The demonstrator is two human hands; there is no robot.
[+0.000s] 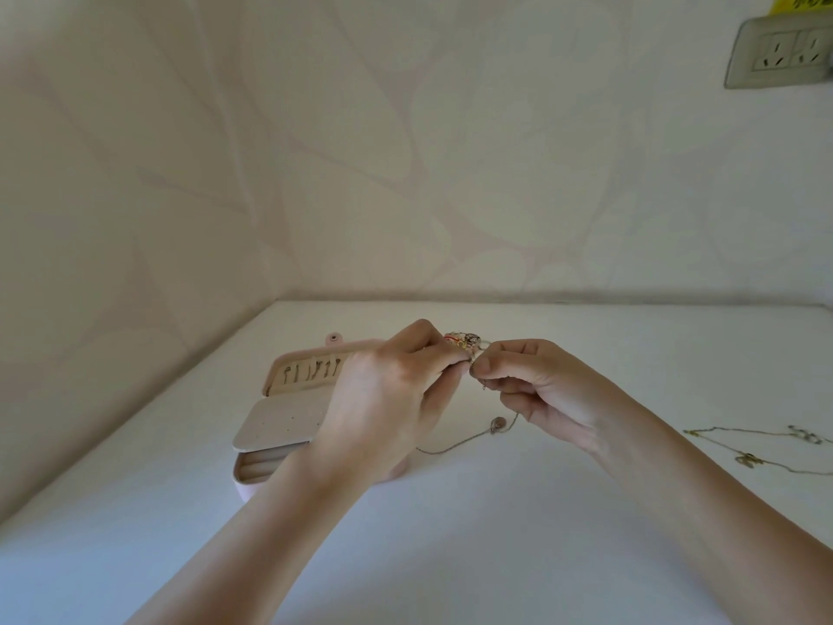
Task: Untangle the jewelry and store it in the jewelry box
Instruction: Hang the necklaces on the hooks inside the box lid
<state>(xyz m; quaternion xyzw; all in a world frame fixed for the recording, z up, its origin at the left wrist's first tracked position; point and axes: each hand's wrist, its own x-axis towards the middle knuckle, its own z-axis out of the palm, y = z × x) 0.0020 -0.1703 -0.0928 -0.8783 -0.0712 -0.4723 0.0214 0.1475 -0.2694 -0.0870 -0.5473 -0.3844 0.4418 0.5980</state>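
Because the tangle (464, 341) is fine chain, light, limp and easily kinked, I judge it wants pinching close to the knot, one strand at a time, never a hard pull. It hangs in the air just right of the open jewelry box (279, 421): a small gold knot with red and silver bits, with a thin chain (450, 446) and pendant (497, 424) trailing down. The left hand (396, 390) curls its fingertips on the knot. The right hand (536, 390) pinches a strand between thumb and forefinger. Loose necklaces (750, 457) lie well right of the box.
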